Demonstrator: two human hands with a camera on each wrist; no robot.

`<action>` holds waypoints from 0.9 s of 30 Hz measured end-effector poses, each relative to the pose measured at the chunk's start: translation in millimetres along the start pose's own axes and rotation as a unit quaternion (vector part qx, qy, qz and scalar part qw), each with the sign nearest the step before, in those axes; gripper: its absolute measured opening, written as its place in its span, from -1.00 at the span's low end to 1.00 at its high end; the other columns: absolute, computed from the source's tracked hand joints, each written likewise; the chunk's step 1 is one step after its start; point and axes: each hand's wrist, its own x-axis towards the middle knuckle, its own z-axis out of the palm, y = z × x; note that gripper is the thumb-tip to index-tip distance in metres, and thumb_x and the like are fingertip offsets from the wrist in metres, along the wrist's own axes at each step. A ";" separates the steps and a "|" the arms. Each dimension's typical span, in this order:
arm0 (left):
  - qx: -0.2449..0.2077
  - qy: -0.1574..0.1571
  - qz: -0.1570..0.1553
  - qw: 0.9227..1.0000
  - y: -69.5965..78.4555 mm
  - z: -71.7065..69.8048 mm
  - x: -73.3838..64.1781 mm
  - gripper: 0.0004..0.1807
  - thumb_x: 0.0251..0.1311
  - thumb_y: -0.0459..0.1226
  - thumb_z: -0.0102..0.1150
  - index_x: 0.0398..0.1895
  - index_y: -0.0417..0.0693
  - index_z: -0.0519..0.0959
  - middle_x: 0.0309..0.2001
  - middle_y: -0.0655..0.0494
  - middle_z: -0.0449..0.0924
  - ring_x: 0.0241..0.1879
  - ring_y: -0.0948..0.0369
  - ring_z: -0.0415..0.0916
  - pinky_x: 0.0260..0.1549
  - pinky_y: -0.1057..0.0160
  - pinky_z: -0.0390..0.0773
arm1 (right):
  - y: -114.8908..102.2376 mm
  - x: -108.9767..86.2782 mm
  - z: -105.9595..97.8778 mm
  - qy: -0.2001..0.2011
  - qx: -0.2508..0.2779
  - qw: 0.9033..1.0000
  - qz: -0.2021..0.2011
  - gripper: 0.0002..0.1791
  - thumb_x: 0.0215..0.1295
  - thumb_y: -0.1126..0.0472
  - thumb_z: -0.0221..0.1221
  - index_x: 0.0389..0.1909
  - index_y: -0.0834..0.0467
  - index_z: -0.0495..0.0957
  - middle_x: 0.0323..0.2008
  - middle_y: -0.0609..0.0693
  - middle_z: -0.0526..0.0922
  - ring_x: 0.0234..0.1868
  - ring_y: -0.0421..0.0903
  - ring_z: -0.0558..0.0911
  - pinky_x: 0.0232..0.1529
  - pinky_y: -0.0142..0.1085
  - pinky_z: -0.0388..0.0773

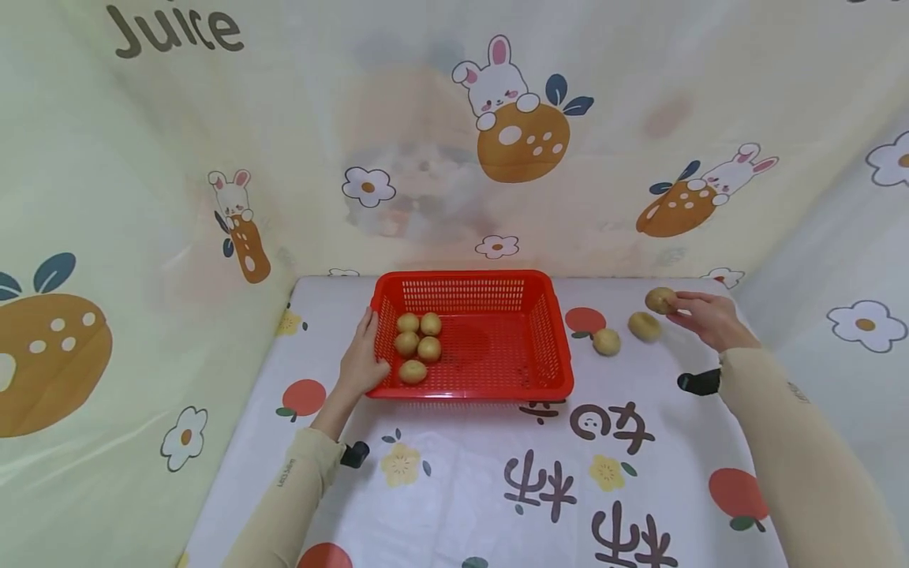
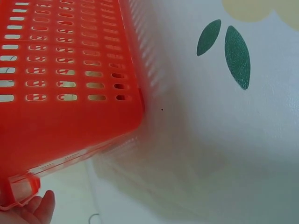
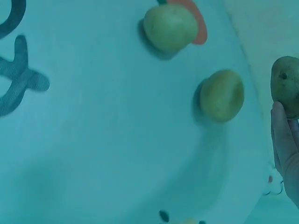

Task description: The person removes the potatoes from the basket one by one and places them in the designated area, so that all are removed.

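Note:
A red plastic basket (image 1: 490, 392) stands on the table with several potatoes (image 1: 428, 349) grouped in its left part. My left hand (image 1: 360, 363) holds the basket's left rim, thumb over the edge; the left wrist view shows its fingertips (image 2: 45, 207) by the outer lip. At the right, my right hand (image 1: 710, 318) pinches a potato (image 1: 661, 300), raised off the table. Below it a second potato (image 1: 645, 326) lies on the cloth, and another potato (image 1: 607, 341) sits nearer the basket. Both loose potatoes also appear in the right wrist view.
A white patterned tablecloth (image 1: 440, 489) covers the table. Printed curtains (image 1: 426, 118) hang behind it and at both sides, close to the table's edges. The basket's perforated wall (image 2: 70, 70) fills the upper left of the left wrist view.

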 end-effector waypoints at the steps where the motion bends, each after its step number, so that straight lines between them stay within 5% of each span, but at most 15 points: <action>1: 0.001 -0.001 -0.003 1.000 0.3 0.1 0.0 0.01 -0.28 -0.48 0.04 0.44 -0.30 -0.04 0.47 -0.12 -0.16 0.40 -0.03 -0.02 0.12 -0.06 0.35 | 4.4 -0.7 -4.8 0.003 0.002 1.000 0.011 -0.45 0.23 0.22 0.17 0.23 0.19 0.27 -0.03 -0.01 0.32 -0.23 -0.24 0.57 0.04 -0.33 0.46; 8: -0.003 -0.002 -0.009 1.000 1.1 -3.6 -2.8 0.01 -0.28 -0.47 0.04 0.44 -0.30 -0.05 0.48 -0.11 -0.18 0.40 -0.04 -0.03 0.10 -0.08 0.36 | 27.6 2.0 -16.9 -0.066 0.035 0.995 0.060 -0.45 0.27 0.28 0.11 0.28 0.13 0.22 -0.11 -0.05 0.45 -0.22 -0.18 0.62 0.09 -0.30 0.43; 13: -0.007 0.000 -0.005 1.000 2.0 -1.6 -3.3 0.01 -0.28 -0.47 0.04 0.43 -0.31 -0.04 0.47 -0.12 -0.17 0.39 -0.04 -0.01 0.08 -0.08 0.38 | 44.5 4.3 -13.1 -0.101 0.042 0.993 0.054 -0.83 0.26 0.37 0.09 -0.14 0.17 0.42 -0.38 -0.12 0.62 -0.26 -0.16 0.63 0.07 -0.26 0.46; 22: -0.005 0.012 0.005 1.000 -0.4 2.5 -0.4 0.01 -0.30 -0.47 0.06 0.43 -0.31 -0.01 0.47 -0.12 -0.14 0.39 -0.03 -0.01 0.10 -0.08 0.36 | 55.8 5.3 -8.4 -0.098 0.039 0.994 0.039 -0.90 0.22 0.38 0.15 -0.34 0.12 0.55 -0.39 -0.10 0.63 -0.28 -0.19 0.63 0.04 -0.27 0.48; 27: -0.008 0.012 0.003 1.000 -0.2 3.5 -0.4 0.00 -0.29 -0.47 0.05 0.43 -0.31 0.00 0.47 -0.11 -0.13 0.40 -0.02 -0.01 0.11 -0.09 0.35 | 62.3 4.4 -6.0 -0.104 -0.001 0.994 0.044 -0.85 0.24 0.33 0.14 -0.17 0.16 0.50 -0.35 -0.13 0.61 -0.25 -0.20 0.62 0.14 -0.21 0.39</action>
